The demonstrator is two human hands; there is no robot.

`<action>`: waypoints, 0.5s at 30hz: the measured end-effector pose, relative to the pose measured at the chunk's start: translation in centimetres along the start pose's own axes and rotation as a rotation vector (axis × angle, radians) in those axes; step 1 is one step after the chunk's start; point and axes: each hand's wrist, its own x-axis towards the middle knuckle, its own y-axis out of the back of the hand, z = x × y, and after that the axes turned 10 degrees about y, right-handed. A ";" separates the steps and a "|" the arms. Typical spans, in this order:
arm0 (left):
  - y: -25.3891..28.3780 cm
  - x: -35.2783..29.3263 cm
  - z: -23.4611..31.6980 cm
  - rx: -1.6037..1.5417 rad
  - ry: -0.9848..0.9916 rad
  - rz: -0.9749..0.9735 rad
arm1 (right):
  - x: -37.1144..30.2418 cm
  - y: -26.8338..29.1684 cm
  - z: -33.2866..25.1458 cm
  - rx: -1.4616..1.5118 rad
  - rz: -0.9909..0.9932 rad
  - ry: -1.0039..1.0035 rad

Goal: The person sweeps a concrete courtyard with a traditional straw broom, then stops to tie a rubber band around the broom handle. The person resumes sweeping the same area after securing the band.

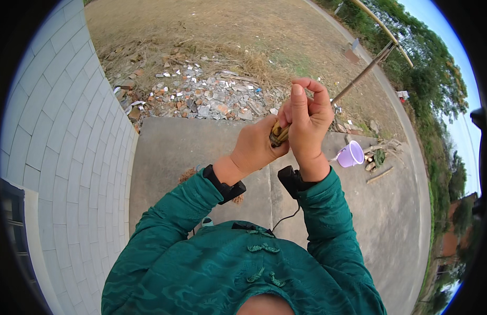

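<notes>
In front of my chest, my left hand (256, 144) is closed around a small yellow-brown bundle (278, 134) that looks like stalks, its cut or dark end pointing toward me. My right hand (309, 118) is held just beside it, on the right. Its thumb points up and its index finger bends over toward the thumb tip, while the other fingers curl toward the bundle. Whatever lies in those fingers is hidden or too thin to make out. Each wrist wears a black band with a small box.
Concrete paving (348, 210) lies below, with a pale block wall (70, 131) at left. Beyond its edge is rubble (212, 97). A purple bucket (351, 154) stands at right near wood pieces (380, 175). A bamboo pole frame (364, 72) rises behind. Brown dry material (188, 175) lies beneath my left arm.
</notes>
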 end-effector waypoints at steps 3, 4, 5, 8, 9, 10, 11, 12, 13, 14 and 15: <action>0.2 -0.5 0.0 0.075 -0.084 0.055 | 0.4 0.5 -1.2 0.124 -0.085 0.010; 0.6 -0.5 0.0 0.103 -0.107 0.026 | 0.7 1.0 -1.7 0.178 -0.188 -0.004; 1.1 -0.4 -0.1 0.045 -0.142 -0.077 | 1.0 1.5 -2.2 0.236 -0.199 0.005; 2.0 0.4 -0.2 -0.228 -0.160 -0.393 | 1.5 2.6 -3.0 0.351 -0.267 0.058; 2.1 0.6 -0.2 -0.282 -0.167 -0.430 | 1.6 2.6 -2.8 0.344 -0.324 0.048; 2.2 0.8 -0.2 -0.336 -0.146 -0.477 | 1.5 2.5 -2.7 0.333 -0.334 0.024; 2.1 1.0 -0.2 -0.391 -0.137 -0.532 | 1.3 2.3 -2.5 0.306 -0.363 -0.011; 2.0 1.3 -0.1 -0.346 -0.100 -0.551 | 1.1 2.0 -2.3 0.369 -0.383 0.015; 1.9 1.4 -0.1 -0.300 -0.068 -0.578 | 1.0 1.7 -2.1 0.299 -0.331 -0.010; 1.8 1.3 0.0 -0.246 -0.007 -0.589 | 0.9 1.4 -2.0 0.259 -0.298 -0.010; 1.6 1.2 0.1 -0.241 -0.070 -0.482 | 0.9 1.0 -1.9 0.228 -0.263 -0.004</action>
